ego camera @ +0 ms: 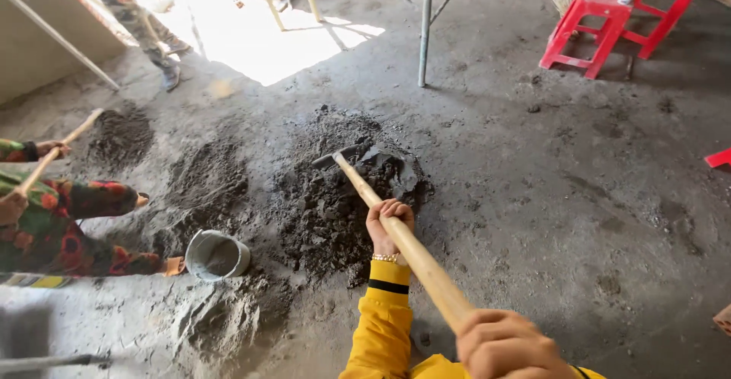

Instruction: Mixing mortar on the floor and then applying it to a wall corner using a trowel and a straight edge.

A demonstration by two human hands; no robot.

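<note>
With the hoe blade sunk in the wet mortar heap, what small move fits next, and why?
Probably drag the hoe back toward the body. Its blade sits at the far side of the dark mortar heap, and both the left hand and right hand grip the wooden handle, set for a pull.

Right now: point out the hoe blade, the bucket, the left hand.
hoe blade [384, 158], head view, on the mortar-caked metal.
bucket [199, 243], head view, on its left rim.
left hand [388, 223], head view, knuckles around the handle.

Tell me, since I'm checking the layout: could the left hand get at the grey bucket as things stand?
Probably yes: the left hand grips the hoe handle, but only bare floor and mortar pile lie between it and the bucket.
</note>
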